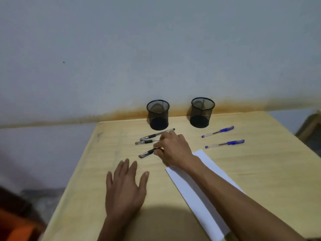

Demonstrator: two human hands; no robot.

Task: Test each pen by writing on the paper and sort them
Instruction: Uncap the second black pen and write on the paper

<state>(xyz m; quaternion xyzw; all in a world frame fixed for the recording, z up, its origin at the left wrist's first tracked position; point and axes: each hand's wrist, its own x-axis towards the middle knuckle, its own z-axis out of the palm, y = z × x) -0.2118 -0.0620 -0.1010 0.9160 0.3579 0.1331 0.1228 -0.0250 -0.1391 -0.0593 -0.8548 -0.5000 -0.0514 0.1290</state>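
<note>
Left hand (124, 190): flat on the wooden table (86, 197), palm down, fingers spread, holding nothing. Bare table surface lies on every side of it; the table's left edge runs just beyond its outer side.

Sheet of white paper (196, 190): lies right of the left hand, long axis running from the near edge of the table diagonally away and leftward. The right forearm crosses over it.

Right hand (172, 150): reached forward past the paper's far corner, fingertips pinched on the nearest black pen (146, 153). That pen sits at the fingertips, long axis roughly left to right, its free end pointing left and slightly toward the onlooker; whether it is lifted off the table cannot be told.

Two more black pens (147, 141) (156, 134): just beyond the held one, near-parallel, partly hidden behind the knuckles, both lying left to right with the right ends a little farther away.

Two blue pens (224, 144) (218, 131): well to the right of the right hand, parallel, same slant, open table around them.

Two black mesh cups (158, 114) (202, 112): farthest from the hands, upright at the table's back edge against the wall (156, 49), apart from each other. No pens stand in either.
</note>
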